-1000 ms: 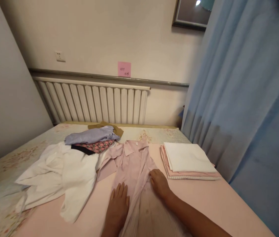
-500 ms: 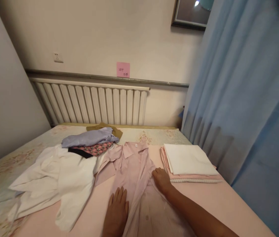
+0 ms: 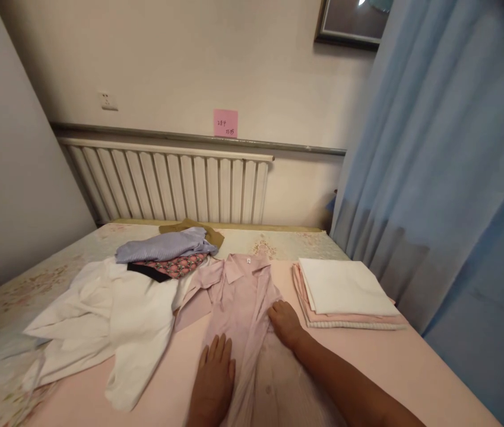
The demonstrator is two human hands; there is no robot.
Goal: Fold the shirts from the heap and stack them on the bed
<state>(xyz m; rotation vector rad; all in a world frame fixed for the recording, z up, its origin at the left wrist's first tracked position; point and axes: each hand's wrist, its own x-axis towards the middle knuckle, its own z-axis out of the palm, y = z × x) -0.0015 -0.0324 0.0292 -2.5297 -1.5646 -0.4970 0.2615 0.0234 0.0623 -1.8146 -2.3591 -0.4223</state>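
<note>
A pale pink collared shirt (image 3: 238, 302) lies spread on the bed, its collar toward the wall and one sleeve out to the left. My left hand (image 3: 214, 373) rests flat on the shirt's left side, fingers stretched out. At the shirt's right edge, my right hand (image 3: 285, 323) has its fingers curled closed on the fabric. The shirt's right front is drawn inward in folds, and its lower end runs out of view.
Left of the shirt lie rumpled white clothes (image 3: 140, 326), a blue-grey garment (image 3: 167, 244) and a patterned one (image 3: 187, 265). A folded stack (image 3: 347, 287) sits to the right. Behind the bed is a radiator (image 3: 176, 184); a blue curtain (image 3: 416, 160) hangs at right.
My right hand has moved slightly left, carrying the shirt's right edge inward. My left hand stays flat on the shirt. The whole view has shifted a little.
</note>
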